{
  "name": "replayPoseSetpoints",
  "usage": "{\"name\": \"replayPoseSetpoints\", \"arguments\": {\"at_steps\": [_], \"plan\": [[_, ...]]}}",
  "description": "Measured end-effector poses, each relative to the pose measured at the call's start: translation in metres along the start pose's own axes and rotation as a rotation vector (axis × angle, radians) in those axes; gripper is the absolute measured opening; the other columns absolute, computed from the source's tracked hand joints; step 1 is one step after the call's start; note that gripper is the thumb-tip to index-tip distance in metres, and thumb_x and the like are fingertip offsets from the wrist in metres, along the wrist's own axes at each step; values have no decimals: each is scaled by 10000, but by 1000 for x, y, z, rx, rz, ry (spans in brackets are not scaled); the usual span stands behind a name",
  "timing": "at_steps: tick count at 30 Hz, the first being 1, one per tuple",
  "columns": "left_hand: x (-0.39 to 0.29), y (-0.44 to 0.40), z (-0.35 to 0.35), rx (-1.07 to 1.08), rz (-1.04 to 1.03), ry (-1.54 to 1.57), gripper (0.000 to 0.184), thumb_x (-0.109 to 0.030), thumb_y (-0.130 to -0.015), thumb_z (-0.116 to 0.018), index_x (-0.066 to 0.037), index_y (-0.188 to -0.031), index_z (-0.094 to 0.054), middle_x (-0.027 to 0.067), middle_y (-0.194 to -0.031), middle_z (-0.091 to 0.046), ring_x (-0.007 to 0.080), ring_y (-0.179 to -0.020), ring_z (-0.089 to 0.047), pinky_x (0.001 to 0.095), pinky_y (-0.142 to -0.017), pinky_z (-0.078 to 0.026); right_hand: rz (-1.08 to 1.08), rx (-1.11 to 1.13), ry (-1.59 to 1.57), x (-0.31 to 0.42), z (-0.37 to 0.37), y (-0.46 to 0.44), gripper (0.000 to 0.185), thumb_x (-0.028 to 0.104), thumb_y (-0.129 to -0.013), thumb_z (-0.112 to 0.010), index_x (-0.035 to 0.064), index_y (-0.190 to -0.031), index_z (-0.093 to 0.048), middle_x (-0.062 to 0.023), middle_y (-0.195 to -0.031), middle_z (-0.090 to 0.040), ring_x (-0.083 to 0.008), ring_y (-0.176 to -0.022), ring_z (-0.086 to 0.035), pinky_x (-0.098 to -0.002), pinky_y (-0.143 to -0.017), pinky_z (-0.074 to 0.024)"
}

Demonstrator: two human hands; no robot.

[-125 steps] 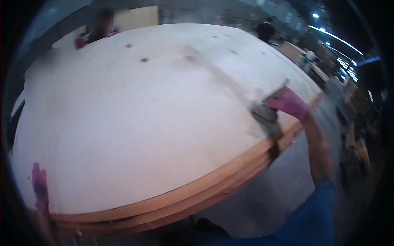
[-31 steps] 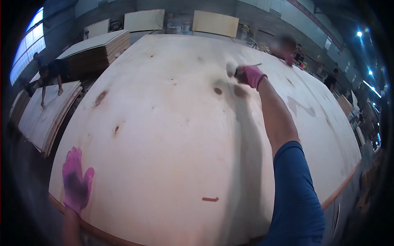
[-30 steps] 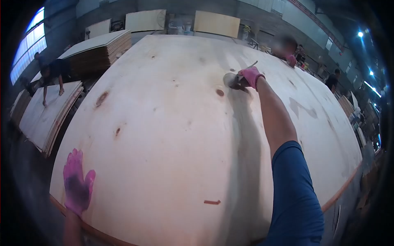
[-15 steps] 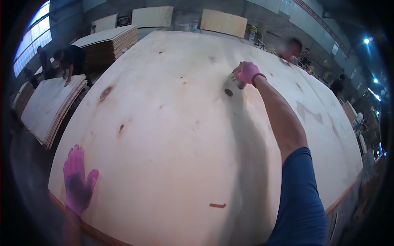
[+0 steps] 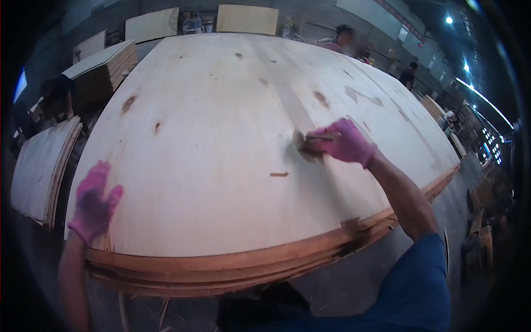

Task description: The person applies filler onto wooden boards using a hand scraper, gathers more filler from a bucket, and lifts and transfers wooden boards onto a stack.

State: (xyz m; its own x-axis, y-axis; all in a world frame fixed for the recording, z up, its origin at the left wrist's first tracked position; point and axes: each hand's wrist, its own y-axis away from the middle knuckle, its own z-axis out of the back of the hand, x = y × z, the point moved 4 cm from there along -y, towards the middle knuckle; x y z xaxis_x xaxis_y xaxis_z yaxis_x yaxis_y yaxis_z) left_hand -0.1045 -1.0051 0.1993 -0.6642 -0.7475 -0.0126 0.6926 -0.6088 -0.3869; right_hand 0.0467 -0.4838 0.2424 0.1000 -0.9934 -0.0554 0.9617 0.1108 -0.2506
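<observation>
In the head view, a broad pale plywood sheet (image 5: 204,182) with dark knots lies on top of a stack. My right hand (image 5: 345,143), in a pink glove, is closed around a scraper (image 5: 303,145), its blade low over or on the sheet and smeared by motion. Gloved in pink too, my left hand (image 5: 94,205) lies flat on the sheet near its left front corner, fingers stretched out. A small brown strip of wood (image 5: 279,174) lies to the left of the scraper and nearer to me.
The stack's layered front edge (image 5: 210,263) faces me, broken and dark at its right part. More stacked sheets stand at left (image 5: 41,171) and far left (image 5: 102,66). A person (image 5: 58,91) bends over there. Another person (image 5: 345,41) is behind the far right edge.
My right hand has pulled the scraper back from the far part of the sheet towards me. The view has shifted, showing the stack's front edge. My left hand stays flat on the sheet.
</observation>
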Motion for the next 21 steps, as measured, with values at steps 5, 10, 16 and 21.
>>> {"name": "replayPoseSetpoints", "arguments": {"at_steps": [5,10,16,21], "plan": [[117,67,-5,3,278,-46,543,-314,-1007,-501,-18,-1449,-391,270,-1405,-479,391,-1302,-477,417,-1081,-384,-45,47,-237,8,7,43,245,163,-822,-743,55,-1042,-746,-129,-910,-737,-208,-803,-713,-297,-728,-544],[113,68,-4,59,324,160,520,-265,-1048,-418,-7,-1488,-320,217,-1469,-438,355,-1363,-424,383,-1118,-338,-257,77,-281,-29,3,-28,260,113,-812,-728,-11,-1040,-725,-112,-929,-748,-145,-799,-692,-298,-718,-548],[141,70,-21,33,235,137,535,-278,-1050,-412,25,-1481,-319,230,-1490,-408,342,-1384,-402,371,-1128,-331,-50,179,-436,29,34,69,270,66,-831,-696,46,-1096,-736,-87,-881,-749,-126,-756,-675,-279,-707,-550],[130,68,-14,91,248,337,576,-288,-1046,-413,56,-1487,-277,254,-1509,-367,350,-1395,-384,377,-1133,-321,-229,84,-495,118,45,111,278,22,-810,-711,62,-1083,-747,-80,-843,-745,-95,-735,-662,-258,-683,-548]]}}
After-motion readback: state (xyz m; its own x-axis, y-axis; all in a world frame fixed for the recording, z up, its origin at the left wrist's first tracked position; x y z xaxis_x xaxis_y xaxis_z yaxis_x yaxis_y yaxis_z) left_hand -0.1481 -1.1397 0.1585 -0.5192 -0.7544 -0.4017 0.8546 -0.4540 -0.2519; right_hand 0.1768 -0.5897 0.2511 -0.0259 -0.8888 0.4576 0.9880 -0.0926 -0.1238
